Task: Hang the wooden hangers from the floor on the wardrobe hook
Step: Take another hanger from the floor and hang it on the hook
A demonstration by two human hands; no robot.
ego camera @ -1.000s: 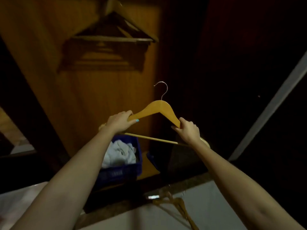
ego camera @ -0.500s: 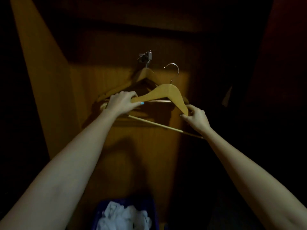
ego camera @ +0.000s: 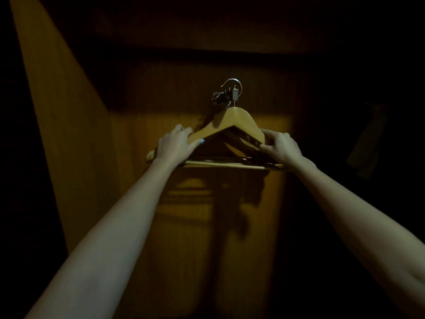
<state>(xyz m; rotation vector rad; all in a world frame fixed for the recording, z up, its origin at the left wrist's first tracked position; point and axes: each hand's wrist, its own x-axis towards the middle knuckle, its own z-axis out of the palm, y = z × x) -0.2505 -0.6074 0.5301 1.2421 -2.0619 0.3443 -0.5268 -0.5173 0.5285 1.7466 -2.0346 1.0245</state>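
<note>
While both arms reach up at frame centre, the left hand [ego camera: 176, 145] and right hand [ego camera: 280, 146] grip the wooden hanger [ego camera: 232, 123] by its shoulders, its wire loop over the wardrobe hook [ego camera: 224, 97].

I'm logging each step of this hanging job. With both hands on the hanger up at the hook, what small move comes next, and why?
Probably ease the wooden hanger down so it seats, then let go. Its wire loop arches over the wardrobe hook, while the left hand and right hand grip its shoulders. Whether it bears weight cannot be told.
</note>
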